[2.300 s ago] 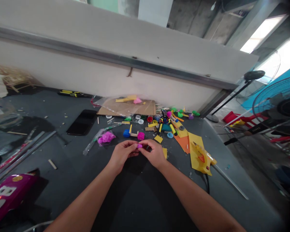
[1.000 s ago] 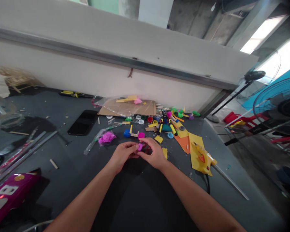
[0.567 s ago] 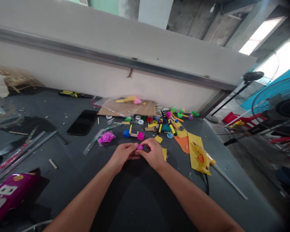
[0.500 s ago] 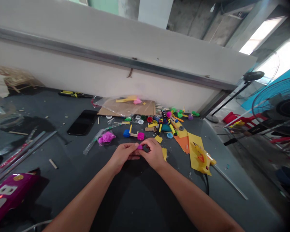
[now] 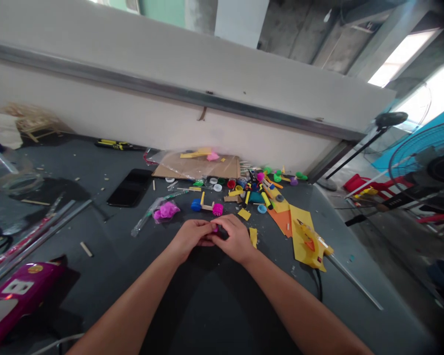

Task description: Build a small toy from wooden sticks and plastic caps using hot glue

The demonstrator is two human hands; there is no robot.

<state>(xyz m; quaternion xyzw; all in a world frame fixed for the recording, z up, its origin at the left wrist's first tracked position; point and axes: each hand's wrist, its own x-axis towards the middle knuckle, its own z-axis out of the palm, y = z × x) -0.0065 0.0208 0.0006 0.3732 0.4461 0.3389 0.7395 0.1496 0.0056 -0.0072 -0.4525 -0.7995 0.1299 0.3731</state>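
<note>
My left hand (image 5: 190,240) and my right hand (image 5: 235,239) meet at the middle of the dark table, fingers closed around a small magenta plastic piece (image 5: 215,229). The fingers hide most of it, and a dark part shows beside it under my right fingers. Just above my hands stands a small wooden-stick frame (image 5: 206,207) with a blue wheel (image 5: 196,205) and a magenta wheel (image 5: 217,209). A yellow foam scrap (image 5: 253,236) lies near my right hand. A plastic bag with pink material (image 5: 166,211) lies beyond my left hand.
Behind my hands lies a heap of small colourful parts (image 5: 251,190), with cardboard under plastic film (image 5: 196,166) and a black phone (image 5: 131,187). Yellow and orange foam sheets (image 5: 305,241) lie right. Metal rods and a magenta box (image 5: 18,296) lie left; a low wall runs behind.
My hands have closed in around the magenta piece, which now shows less between my fingers. The view has shifted slightly, and the objects on the table have stayed put.
</note>
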